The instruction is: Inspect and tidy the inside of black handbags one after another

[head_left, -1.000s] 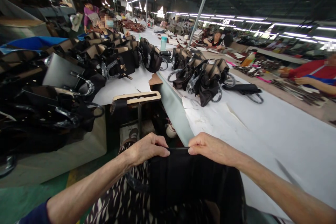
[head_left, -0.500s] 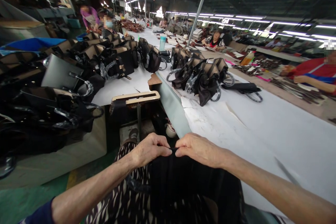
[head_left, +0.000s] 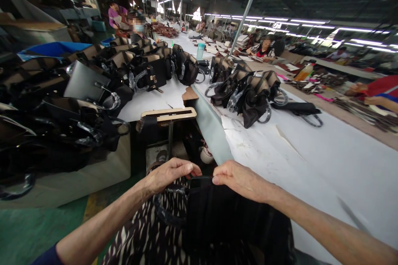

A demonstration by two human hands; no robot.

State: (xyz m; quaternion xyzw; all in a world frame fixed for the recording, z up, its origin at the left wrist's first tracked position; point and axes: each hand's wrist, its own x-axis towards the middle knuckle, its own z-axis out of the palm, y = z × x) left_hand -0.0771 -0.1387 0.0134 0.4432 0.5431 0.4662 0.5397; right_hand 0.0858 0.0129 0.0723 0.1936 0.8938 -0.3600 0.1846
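A black bag (head_left: 230, 223) rests on my lap at the bottom centre. My left hand (head_left: 169, 174) is closed, pinching the bag's top edge on the left. Beside it, a finger's width away, my right hand (head_left: 239, 180) pinches the same edge. A plastic-wrapped handle (head_left: 166, 211) curls down the bag's left side, below my left hand. My patterned clothing shows under the bag.
A long white table (head_left: 326, 157) runs along my right, with a cluster of black bags (head_left: 248, 91) on it. Many more black bags (head_left: 77, 107) crowd the table on my left. A wooden stand (head_left: 169, 115) rises just ahead. Other people work further down.
My hands have drawn together along the bag's top edge, the right one sliding left. The view has shifted slightly to the left, so the tables appear further right.
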